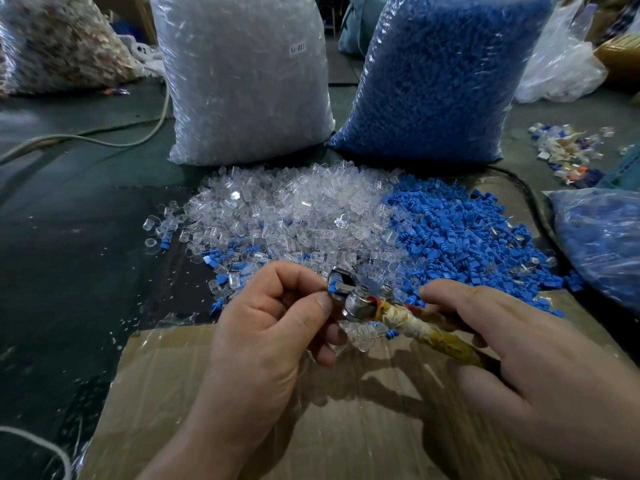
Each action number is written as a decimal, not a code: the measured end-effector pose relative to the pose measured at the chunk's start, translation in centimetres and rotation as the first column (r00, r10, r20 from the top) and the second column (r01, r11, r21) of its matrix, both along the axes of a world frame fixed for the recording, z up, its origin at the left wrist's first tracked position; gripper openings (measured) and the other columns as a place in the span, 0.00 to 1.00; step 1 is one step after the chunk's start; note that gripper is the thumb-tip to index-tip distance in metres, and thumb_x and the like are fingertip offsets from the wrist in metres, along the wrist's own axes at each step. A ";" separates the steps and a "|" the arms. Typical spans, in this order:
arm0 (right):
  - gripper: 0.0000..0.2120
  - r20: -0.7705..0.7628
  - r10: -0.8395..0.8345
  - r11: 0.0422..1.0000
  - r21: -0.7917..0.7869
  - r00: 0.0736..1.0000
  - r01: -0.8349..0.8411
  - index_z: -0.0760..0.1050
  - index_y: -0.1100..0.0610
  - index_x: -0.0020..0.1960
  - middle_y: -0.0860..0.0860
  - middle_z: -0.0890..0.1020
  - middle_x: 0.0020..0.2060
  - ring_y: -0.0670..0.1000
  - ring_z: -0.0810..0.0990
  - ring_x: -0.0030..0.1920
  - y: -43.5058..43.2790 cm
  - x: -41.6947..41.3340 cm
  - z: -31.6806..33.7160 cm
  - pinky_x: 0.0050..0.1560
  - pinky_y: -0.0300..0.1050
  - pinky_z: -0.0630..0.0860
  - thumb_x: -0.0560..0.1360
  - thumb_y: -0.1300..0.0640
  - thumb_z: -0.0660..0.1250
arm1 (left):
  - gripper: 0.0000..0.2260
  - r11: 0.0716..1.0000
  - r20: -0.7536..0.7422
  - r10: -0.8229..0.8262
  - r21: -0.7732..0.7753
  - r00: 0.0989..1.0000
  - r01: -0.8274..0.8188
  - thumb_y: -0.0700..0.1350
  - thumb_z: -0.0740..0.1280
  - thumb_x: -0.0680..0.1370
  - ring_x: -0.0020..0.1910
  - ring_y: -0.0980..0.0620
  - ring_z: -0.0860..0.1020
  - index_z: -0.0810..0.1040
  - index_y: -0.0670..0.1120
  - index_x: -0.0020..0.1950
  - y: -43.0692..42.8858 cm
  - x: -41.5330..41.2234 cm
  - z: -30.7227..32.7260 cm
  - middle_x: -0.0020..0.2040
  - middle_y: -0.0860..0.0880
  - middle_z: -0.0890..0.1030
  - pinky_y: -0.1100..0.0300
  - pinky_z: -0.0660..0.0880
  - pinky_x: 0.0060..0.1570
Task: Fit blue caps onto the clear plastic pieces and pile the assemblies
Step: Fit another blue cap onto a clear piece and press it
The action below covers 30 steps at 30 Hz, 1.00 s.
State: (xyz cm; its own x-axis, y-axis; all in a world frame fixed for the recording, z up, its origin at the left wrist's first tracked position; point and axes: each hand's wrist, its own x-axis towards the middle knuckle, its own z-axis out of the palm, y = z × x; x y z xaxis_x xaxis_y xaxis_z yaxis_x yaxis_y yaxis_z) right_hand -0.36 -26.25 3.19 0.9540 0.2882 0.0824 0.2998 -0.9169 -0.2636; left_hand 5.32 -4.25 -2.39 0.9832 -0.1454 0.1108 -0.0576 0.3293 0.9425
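Observation:
A heap of clear plastic pieces [294,209] lies on the floor, with a heap of blue caps [460,237] to its right. My left hand [273,327] pinches a blue cap with a clear piece [334,285] between thumb and fingers, against the metal head of a small tool [360,304]. My right hand [519,344] grips that tool by its taped yellowish handle [433,336]. Both hands hover above a flattened cardboard sheet [242,410]. Assembled blue-and-clear pieces [232,268] lie scattered at the near left edge of the clear heap.
Two big bags stand behind the heaps: clear pieces [242,81] on the left, blue caps [440,74] on the right. Another bag with blue parts [602,237] lies at the right. A cord [104,140] crosses the dark floor at left; loose scraps [568,147] lie far right.

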 end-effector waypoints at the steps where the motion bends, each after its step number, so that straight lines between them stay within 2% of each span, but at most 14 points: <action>1: 0.26 -0.013 -0.023 1.000 -0.019 1.000 0.023 0.64 0.39 0.67 0.33 0.75 0.49 0.35 0.72 0.48 0.2 -0.2 0.4 0.43 0.31 0.69 0.69 0.43 0.58 | 0.08 1.000 -0.001 0.002 0.003 1.000 -0.002 0.38 0.69 0.72 0.30 0.49 0.79 0.82 0.51 0.39 0.0 0.0 0.0 0.35 0.46 0.81 0.61 0.75 0.26; 4: 0.24 -0.013 -0.001 0.994 -0.107 1.000 -0.001 0.69 0.45 0.64 0.36 0.75 0.42 0.39 0.69 0.43 0.6 0.8 0.5 0.41 0.28 0.64 0.68 0.45 0.57 | 0.08 1.000 0.013 -0.007 0.015 1.000 0.006 0.38 0.68 0.73 0.30 0.49 0.79 0.82 0.51 0.40 0.0 -0.1 0.2 0.35 0.46 0.81 0.61 0.75 0.26; 7: 0.23 0.000 0.017 0.993 -0.120 1.000 -0.017 0.71 0.47 0.62 0.39 0.77 0.41 0.40 0.72 0.41 0.7 0.8 0.3 0.41 0.32 0.68 0.68 0.45 0.57 | 0.08 1.000 0.025 -0.009 0.027 1.000 0.008 0.38 0.68 0.73 0.31 0.49 0.79 0.82 0.51 0.40 -0.1 -0.2 0.2 0.36 0.46 0.82 0.61 0.75 0.26; 9: 0.23 -0.069 -0.003 0.991 -0.132 0.998 -0.006 0.68 0.44 0.63 0.38 0.78 0.44 0.41 0.75 0.43 0.9 0.8 0.7 0.41 0.33 0.68 0.68 0.43 0.56 | 0.08 0.999 0.034 -0.009 0.035 0.999 0.008 0.38 0.68 0.73 0.31 0.50 0.80 0.82 0.52 0.40 -0.1 -0.2 0.2 0.36 0.47 0.82 0.62 0.75 0.27; 11: 0.24 -0.103 -0.032 0.992 -0.124 0.994 0.019 0.63 0.39 0.64 0.34 0.75 0.48 0.38 0.72 0.47 0.9 1.0 0.7 0.42 0.29 0.64 0.68 0.39 0.52 | 0.08 0.999 0.045 -0.013 0.047 0.999 0.011 0.38 0.68 0.73 0.31 0.50 0.80 0.82 0.52 0.41 -0.1 -0.2 0.1 0.36 0.47 0.82 0.61 0.75 0.27; 15: 0.22 -0.081 -0.042 0.990 -0.136 0.996 0.031 0.61 0.36 0.62 0.32 0.75 0.48 0.37 0.69 0.49 0.9 0.9 0.3 0.40 0.28 0.63 0.68 0.38 0.51 | 0.07 0.998 0.043 -0.013 0.066 0.999 0.010 0.39 0.69 0.73 0.32 0.49 0.80 0.82 0.51 0.41 0.0 -0.2 -0.2 0.37 0.46 0.82 0.61 0.76 0.28; 18: 0.20 -0.005 -0.053 0.991 -0.127 0.999 0.052 0.67 0.41 0.59 0.36 0.79 0.44 0.41 0.71 0.47 0.9 0.7 0.0 0.36 0.28 0.65 0.67 0.42 0.56 | 0.06 0.996 0.046 -0.017 0.085 0.999 0.013 0.40 0.69 0.73 0.33 0.49 0.81 0.82 0.51 0.42 -0.1 -0.2 -0.3 0.37 0.46 0.82 0.61 0.76 0.29; 22: 0.18 0.040 -0.021 0.996 -0.089 0.999 0.024 0.70 0.43 0.56 0.38 0.79 0.40 0.44 0.72 0.45 0.8 0.6 -0.4 0.33 0.33 0.69 0.66 0.43 0.58 | 0.06 0.995 0.061 -0.021 0.102 0.998 0.015 0.40 0.69 0.73 0.33 0.50 0.81 0.81 0.51 0.42 0.1 -0.1 -0.3 0.38 0.46 0.82 0.61 0.76 0.30; 25: 0.19 0.016 -0.023 0.997 -0.073 1.000 0.024 0.70 0.43 0.57 0.38 0.78 0.40 0.40 0.74 0.39 0.7 0.6 -0.4 0.34 0.33 0.69 0.66 0.44 0.58 | 0.04 0.995 0.066 -0.019 0.100 0.998 0.012 0.42 0.72 0.72 0.33 0.50 0.81 0.82 0.52 0.43 0.0 -0.1 -0.2 0.38 0.46 0.83 0.61 0.76 0.30; 27: 0.20 0.018 -0.023 0.996 -0.081 1.000 0.024 0.71 0.45 0.58 0.38 0.78 0.41 0.41 0.76 0.40 0.8 0.7 -0.4 0.36 0.31 0.67 0.67 0.44 0.58 | 0.03 0.996 0.059 -0.023 0.092 0.998 0.018 0.45 0.73 0.71 0.33 0.50 0.81 0.82 0.52 0.43 0.1 -0.1 -0.2 0.38 0.46 0.83 0.61 0.77 0.30; 30: 0.22 0.043 -0.011 0.995 -0.098 0.999 0.015 0.72 0.47 0.59 0.39 0.78 0.41 0.43 0.78 0.40 0.7 0.8 -0.5 0.37 0.32 0.68 0.67 0.45 0.58 | 0.05 0.996 0.052 -0.016 0.089 0.999 0.011 0.41 0.71 0.73 0.33 0.50 0.81 0.82 0.52 0.43 0.1 -0.1 -0.2 0.38 0.46 0.83 0.60 0.77 0.30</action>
State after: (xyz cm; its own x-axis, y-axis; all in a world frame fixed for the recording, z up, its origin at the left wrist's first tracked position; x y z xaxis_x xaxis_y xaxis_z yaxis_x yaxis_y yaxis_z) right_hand 0.40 -25.55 2.72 0.9540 0.2844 0.0949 0.2965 -0.9416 -0.1597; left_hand 5.20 -4.14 -2.58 0.9741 -0.1702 0.1487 -0.1042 0.2456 0.9638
